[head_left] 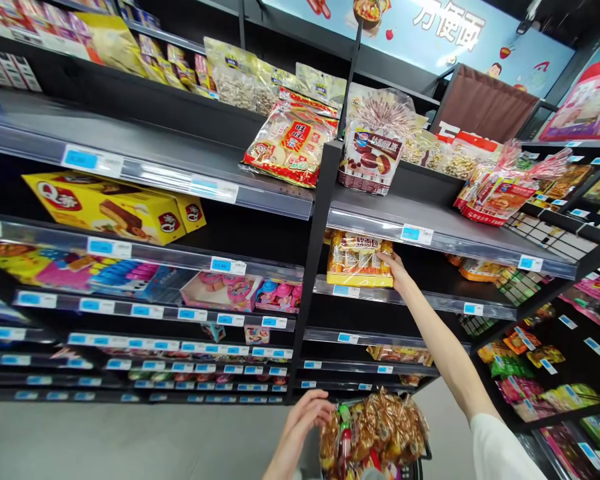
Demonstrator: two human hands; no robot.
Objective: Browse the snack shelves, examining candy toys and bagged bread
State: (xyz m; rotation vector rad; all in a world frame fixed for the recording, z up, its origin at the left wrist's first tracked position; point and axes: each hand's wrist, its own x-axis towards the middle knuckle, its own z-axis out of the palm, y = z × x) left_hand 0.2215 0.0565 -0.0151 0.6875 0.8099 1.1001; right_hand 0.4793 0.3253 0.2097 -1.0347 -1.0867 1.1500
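My right hand reaches to the shelf on the right and grips the right edge of a yellow, clear-fronted package of bread. The package stands upright at the shelf's front edge, and some of the fingers are hidden behind it. Lower down, my left hand is held at the left side of a dark shopping basket, its fingers loosely bent and apart. Brown-gold bags of packaged food fill the basket, along with a bottle with a red body and green cap.
Above the bread are a bag of chocolate pies and a red bag of rice crackers. Yellow cake boxes lie on the left shelf. A black upright post divides the two bays. Grey floor shows below.
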